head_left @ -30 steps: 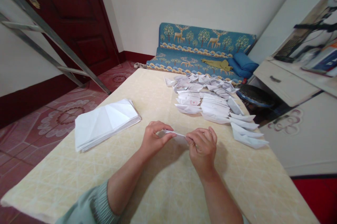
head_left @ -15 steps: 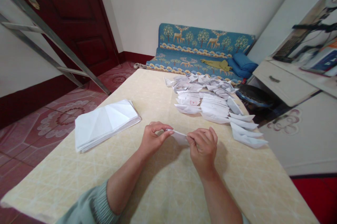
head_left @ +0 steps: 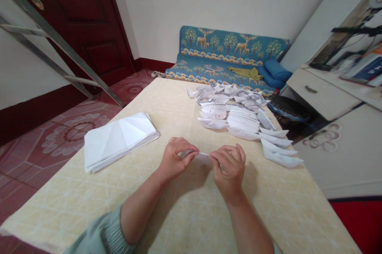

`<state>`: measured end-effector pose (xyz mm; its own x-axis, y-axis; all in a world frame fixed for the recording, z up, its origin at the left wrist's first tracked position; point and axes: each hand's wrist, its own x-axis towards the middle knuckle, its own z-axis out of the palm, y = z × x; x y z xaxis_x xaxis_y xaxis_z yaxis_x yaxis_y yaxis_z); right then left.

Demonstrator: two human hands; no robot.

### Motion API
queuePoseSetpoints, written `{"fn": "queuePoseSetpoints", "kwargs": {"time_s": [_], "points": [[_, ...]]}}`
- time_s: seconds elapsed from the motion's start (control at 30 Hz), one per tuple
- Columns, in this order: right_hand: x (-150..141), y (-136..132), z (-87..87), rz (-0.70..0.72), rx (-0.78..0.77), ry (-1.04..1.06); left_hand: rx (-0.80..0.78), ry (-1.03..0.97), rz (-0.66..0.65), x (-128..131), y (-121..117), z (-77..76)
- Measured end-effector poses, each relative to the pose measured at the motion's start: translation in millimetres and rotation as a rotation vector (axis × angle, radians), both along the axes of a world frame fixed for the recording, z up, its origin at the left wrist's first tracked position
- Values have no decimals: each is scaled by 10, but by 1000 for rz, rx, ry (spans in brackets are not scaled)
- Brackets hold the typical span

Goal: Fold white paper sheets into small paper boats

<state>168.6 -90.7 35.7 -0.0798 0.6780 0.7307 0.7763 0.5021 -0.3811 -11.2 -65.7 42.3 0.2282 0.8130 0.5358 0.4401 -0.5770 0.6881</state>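
A small folded piece of white paper (head_left: 204,154) is held above the table between my two hands, seen nearly edge-on. My left hand (head_left: 178,154) pinches its left end between thumb and fingers. At the right end, my right hand (head_left: 228,166) pinches it too, with the outer fingers curled. Most of the paper is hidden by the fingers. Beyond my right hand, folded paper boats (head_left: 243,122) stand in packed rows, some white and some printed. Left of my left hand lies a stack of white paper sheets (head_left: 119,138), the top one creased.
A yellow patterned cloth covers the table (head_left: 185,214). Behind it stands a blue sofa (head_left: 209,61) with deer patterns. A metal ladder (head_left: 62,43) leans at the left by a dark red door (head_left: 89,19). A black round stool (head_left: 288,108) and white cabinet (head_left: 343,142) are at the right.
The paper has tipped so that less of its face shows. My left hand has shifted slightly right, closer to my right hand. The stack and boats are unchanged.
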Motion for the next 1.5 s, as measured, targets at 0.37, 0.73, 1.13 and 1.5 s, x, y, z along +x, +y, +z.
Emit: {"fn": "queuePoseSetpoints", "kwargs": {"time_s": [0.37, 0.73, 1.13, 1.5], "points": [[-109, -58, 48, 62, 27, -62, 164, 264, 4, 87, -109, 57], [-12, -37, 69, 19, 35, -42, 241, 259, 56, 17, -90, 63], [106, -13, 33, -7, 20, -22, 278, 284, 78, -120, -41, 52], [26, -27, 35, 68, -19, 1, 177, 128, -1, -29, -50, 19]]}}
